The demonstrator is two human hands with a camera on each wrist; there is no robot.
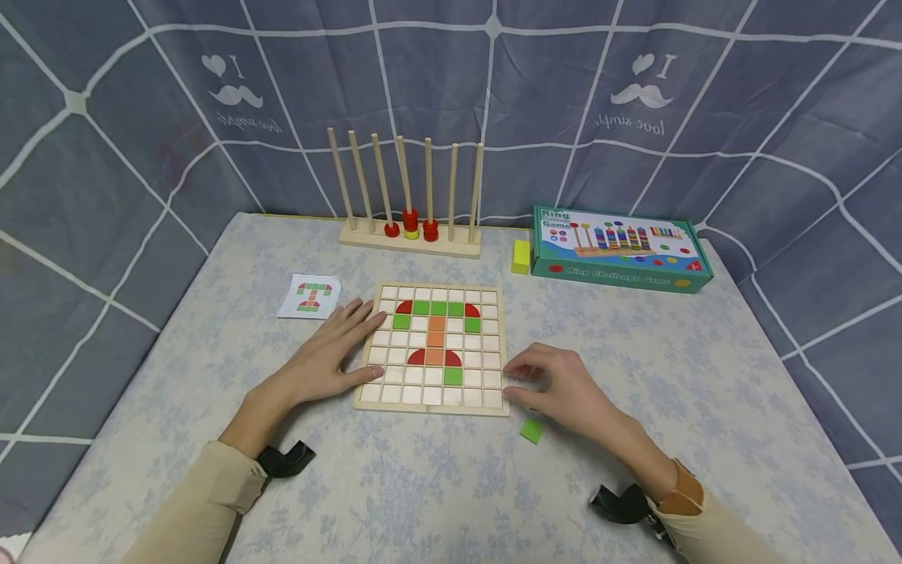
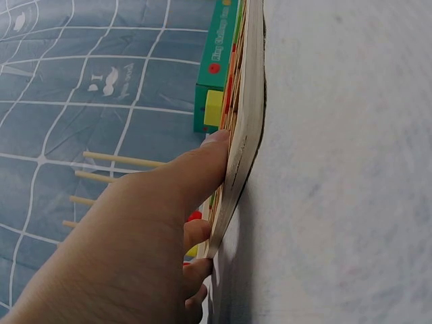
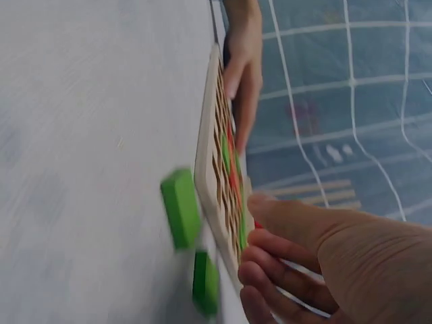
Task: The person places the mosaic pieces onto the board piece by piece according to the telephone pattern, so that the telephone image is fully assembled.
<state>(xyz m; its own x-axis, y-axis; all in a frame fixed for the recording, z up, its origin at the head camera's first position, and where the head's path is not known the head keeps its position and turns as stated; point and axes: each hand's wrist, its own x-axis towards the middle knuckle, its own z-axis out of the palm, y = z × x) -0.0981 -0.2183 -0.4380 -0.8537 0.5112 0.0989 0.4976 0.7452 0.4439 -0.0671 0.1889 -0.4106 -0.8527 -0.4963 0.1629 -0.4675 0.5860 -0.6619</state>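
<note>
A square wooden grid board (image 1: 395, 407) lies flat, its pale cells partly filled with green tiles (image 1: 438, 307), red quarter-round tiles (image 1: 416, 358) and an orange column (image 1: 436, 338). My left hand (image 1: 324, 356) rests on the board's left side, fingers and thumb spread over its edge. At the right edge hovers my right hand (image 1: 564, 384), thumb and fingertips loosely bent and apart, with nothing visible between them. Close by that hand lies a green block (image 1: 532, 429); the right wrist view shows another green block (image 3: 205, 283) nearer the fingers.
A printed card (image 1: 310, 296) with a coloured pattern lies left of the board. Behind stands a wooden peg rack (image 1: 451, 244) with red and yellow rings. A yellow block (image 1: 521, 257) sits beside a green game box (image 1: 620, 251). Grid-patterned cloth (image 1: 437, 70) hangs at the back.
</note>
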